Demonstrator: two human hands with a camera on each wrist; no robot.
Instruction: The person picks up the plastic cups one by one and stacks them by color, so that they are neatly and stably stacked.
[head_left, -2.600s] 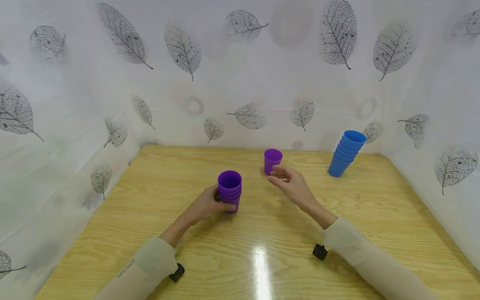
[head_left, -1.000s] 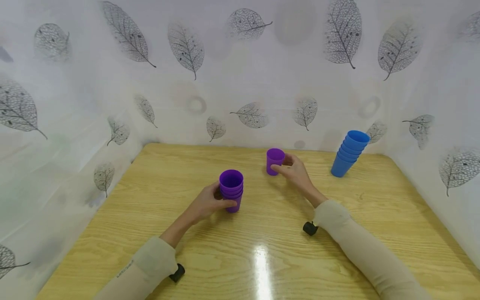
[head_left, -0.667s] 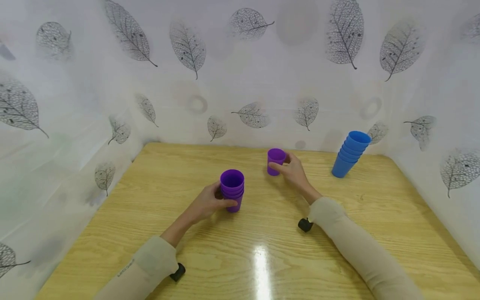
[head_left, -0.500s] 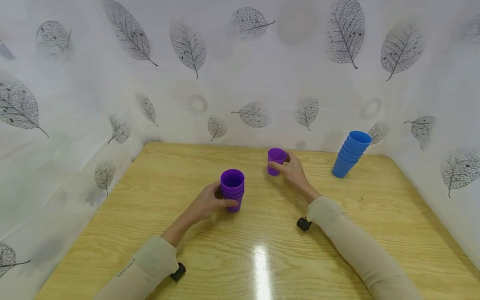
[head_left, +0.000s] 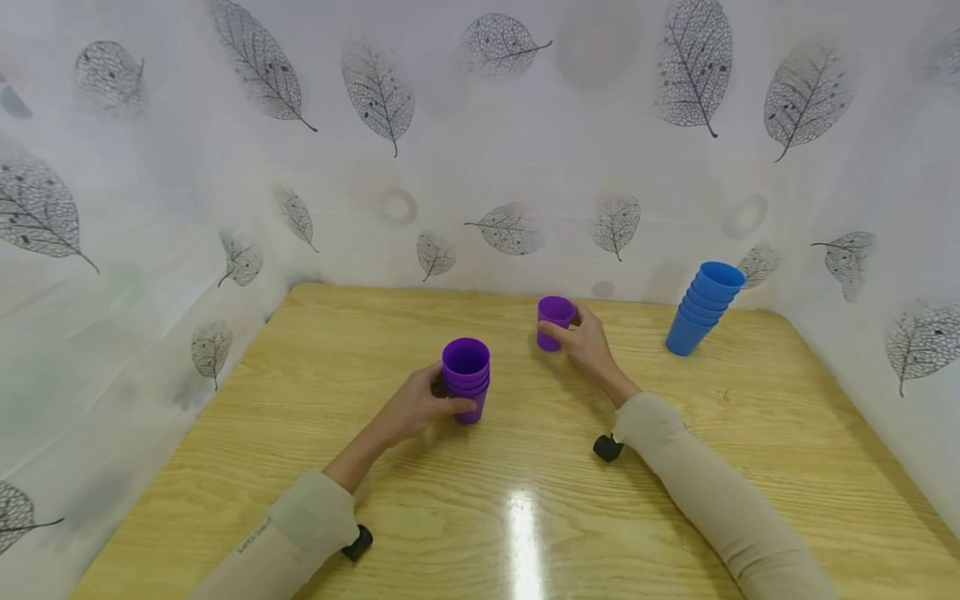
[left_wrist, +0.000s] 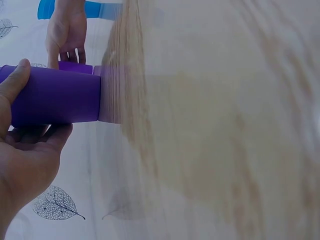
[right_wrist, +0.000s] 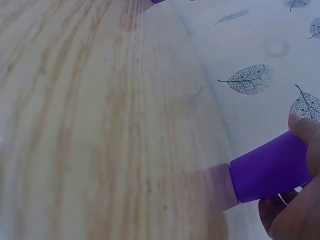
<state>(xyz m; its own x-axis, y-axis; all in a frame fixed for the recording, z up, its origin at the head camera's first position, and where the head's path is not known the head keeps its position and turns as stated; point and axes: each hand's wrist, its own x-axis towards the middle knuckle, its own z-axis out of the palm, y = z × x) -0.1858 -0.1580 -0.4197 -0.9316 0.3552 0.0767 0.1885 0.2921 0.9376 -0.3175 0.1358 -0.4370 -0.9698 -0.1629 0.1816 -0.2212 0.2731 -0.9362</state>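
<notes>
Near the middle of the table, my left hand (head_left: 416, 406) grips a stack of purple cups (head_left: 467, 385), thumb across the near side and fingers behind. The stack stands upright, mouths up. Farther back and to the right, a single purple cup (head_left: 553, 317) is held by my right hand (head_left: 590, 343), with the thumb on its front and the fingers around its far side. In the right wrist view that cup (right_wrist: 270, 167) has its base on the table. The left wrist view shows the stack's lowest cup (left_wrist: 60, 95) resting on the tabletop too.
A leaning stack of blue cups (head_left: 701, 308) stands at the back right of the wooden table (head_left: 360, 333). A pale leaf-print cloth (head_left: 450, 150) rises along the back and sides. Black wrist cameras (head_left: 607, 447) sit below both sleeves.
My right hand has reached from just in front of the single purple cup to take hold of it. The left hand keeps its grip on the stack, and the view has shifted slightly.
</notes>
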